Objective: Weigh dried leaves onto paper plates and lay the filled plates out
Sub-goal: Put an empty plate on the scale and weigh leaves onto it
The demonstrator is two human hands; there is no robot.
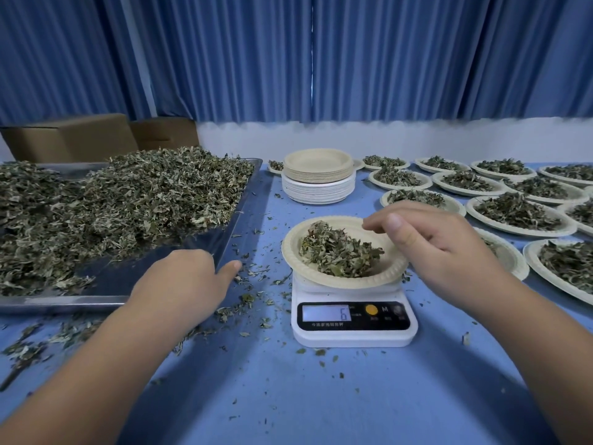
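The blue tabletop (288, 396) is carrying the steel tray (64, 305) of dried leaves (128, 200) at left and the filled plates (519, 232) at right. The digital scale (353, 335) is bearing one paper plate (349, 282) with a small portion (340, 252).

The right hand (442, 248) is hovering over that plate's right rim, fingers loosely bent, nothing visibly held. The left hand (179, 277) is resting at the tray's edge; its grasp cannot be told.

The display (325, 313) is showing 6.

Judgement: leaves should be going on in small pinches, with both hands off the plate during reading.

Shiny metal tray (179, 248), matt paper plate (390, 273)
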